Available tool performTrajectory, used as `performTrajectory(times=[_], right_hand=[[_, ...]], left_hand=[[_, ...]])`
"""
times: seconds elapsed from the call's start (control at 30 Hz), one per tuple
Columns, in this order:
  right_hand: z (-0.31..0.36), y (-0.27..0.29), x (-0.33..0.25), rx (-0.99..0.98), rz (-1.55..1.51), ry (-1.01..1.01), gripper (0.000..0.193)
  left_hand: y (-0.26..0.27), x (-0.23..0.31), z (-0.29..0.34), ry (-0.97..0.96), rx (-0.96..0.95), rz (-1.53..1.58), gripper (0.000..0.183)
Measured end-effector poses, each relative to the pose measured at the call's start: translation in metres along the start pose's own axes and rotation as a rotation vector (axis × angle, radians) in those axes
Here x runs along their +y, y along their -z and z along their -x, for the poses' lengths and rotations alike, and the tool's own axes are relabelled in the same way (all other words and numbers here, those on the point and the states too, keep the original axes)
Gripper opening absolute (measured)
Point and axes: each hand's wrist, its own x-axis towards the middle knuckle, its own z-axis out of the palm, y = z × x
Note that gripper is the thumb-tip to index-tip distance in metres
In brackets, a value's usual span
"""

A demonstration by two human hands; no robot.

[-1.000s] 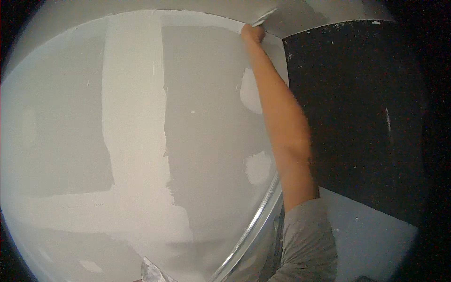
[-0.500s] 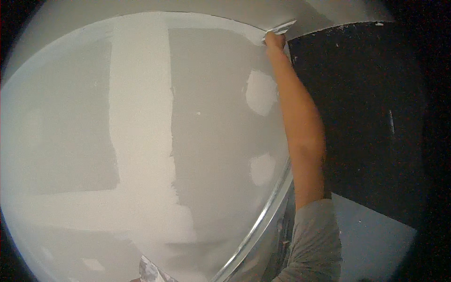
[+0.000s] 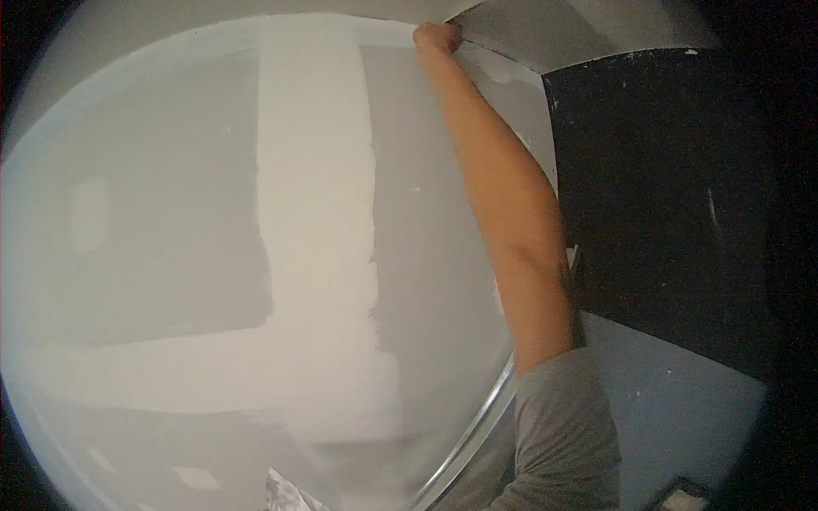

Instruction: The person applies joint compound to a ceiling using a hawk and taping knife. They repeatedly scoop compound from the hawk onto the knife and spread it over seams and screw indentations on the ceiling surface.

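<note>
My right arm reaches up to the top of a grey drywall panel (image 3: 315,281) with broad white bands of joint compound (image 3: 315,170). At the seam where wall meets ceiling, my right hand (image 3: 437,37) is closed around a drywall knife (image 3: 465,12). Its blade shows only as a thin dark edge, and the handle is hidden in my fingers. At the bottom edge, the pointed corner of a smeared, shiny metal piece (image 3: 288,492) pokes into view; I cannot tell its kind. My left hand is not in view.
To the right stands a black wall surface (image 3: 656,170) with pale specks, above a blue-grey panel (image 3: 673,392). A shiny metal rail (image 3: 477,434) curves along the drywall's lower right. The grey ceiling (image 3: 588,34) lies overhead. A dark-edged object (image 3: 684,496) sits at the lower right.
My right hand has moved left along the top seam, away from the corner by the black surface. The knife's blade now shows edge-on. The view has shifted slightly, moving the white bands right.
</note>
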Motion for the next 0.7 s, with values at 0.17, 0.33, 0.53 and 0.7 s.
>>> performTrajectory(times=[0.17, 0.33, 0.53, 0.7], right_hand=[[0.091, 0.026, -0.032, -0.085, -0.106, 0.008, 0.053], [0.034, 0.111, -0.012, -0.044, -0.182, -0.141, 0.051], [-0.018, 0.045, -0.009, -0.093, -0.128, -0.044, 0.048], [0.028, -0.04, -0.047, 0.033, 0.033, 0.082, 0.037]], left_hand=[[0.033, 0.021, 0.006, -0.005, -0.049, -0.089, 0.031], [0.026, 0.049, 0.005, 0.001, 0.002, -0.058, 0.034], [0.063, 0.02, 0.018, -0.427, -0.024, 0.08, 0.039], [0.095, 0.05, 0.032, -0.035, -0.062, -0.029, 0.038]])
